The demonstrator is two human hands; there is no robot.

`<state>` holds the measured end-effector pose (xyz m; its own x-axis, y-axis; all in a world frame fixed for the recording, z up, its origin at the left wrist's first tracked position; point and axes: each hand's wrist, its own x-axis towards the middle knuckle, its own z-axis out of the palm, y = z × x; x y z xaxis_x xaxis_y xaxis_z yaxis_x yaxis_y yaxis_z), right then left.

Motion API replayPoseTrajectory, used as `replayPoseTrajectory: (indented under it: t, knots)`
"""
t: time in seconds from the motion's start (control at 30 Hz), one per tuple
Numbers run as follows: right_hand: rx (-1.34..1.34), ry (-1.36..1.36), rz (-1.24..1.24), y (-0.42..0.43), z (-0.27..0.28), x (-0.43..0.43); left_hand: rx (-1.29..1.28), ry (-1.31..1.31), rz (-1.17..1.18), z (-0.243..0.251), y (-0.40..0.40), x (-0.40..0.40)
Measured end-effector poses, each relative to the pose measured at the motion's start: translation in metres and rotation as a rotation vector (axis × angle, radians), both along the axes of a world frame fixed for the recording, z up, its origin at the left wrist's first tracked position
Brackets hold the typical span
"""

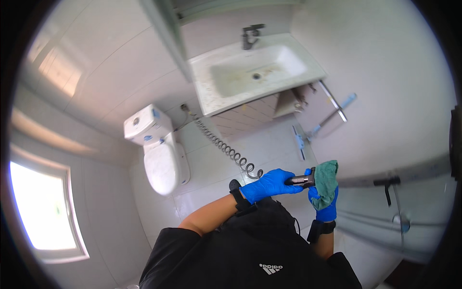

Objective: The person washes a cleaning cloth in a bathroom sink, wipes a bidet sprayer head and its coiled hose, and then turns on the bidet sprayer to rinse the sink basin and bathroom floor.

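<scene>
My left hand [270, 186], in a blue glove, grips the dark handle of a handheld bidet sprayer [300, 181]. The sprayer points right, its head beside a green cloth [326, 183]. My right hand [326, 206], also gloved in blue, holds this cloth bunched over its fingers; the cloth hides part of the hand and seems to touch the sprayer's head. A coiled grey hose [231, 150] stretches from a wall valve [184, 107] across to my left hand, where its end is hidden.
A white toilet [162, 168], lid down, stands at left. Ahead is a stained white washbasin [231, 86] with a black faucet [247, 39]. Under it, the vanity cabinet [245, 112] is open at right. A floor squeegee [299, 141] leans on the right wall, near a glass panel [375, 220].
</scene>
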<state>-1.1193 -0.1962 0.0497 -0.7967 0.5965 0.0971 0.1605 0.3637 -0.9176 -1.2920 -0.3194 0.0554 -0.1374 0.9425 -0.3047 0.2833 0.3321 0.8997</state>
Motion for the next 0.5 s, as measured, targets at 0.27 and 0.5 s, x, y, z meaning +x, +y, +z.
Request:
replayPoseTrajectory:
  t: [0.27,0.5]
  knots:
    - [-0.826,0.386,-0.295,0.016,-0.021,0.102,0.084,0.058,-0.147,-0.012,0.061,0.086]
    - [-0.747,0.451,-0.388,0.017,0.000,0.125,0.073,0.034,-0.251,-0.025,0.089,0.120]
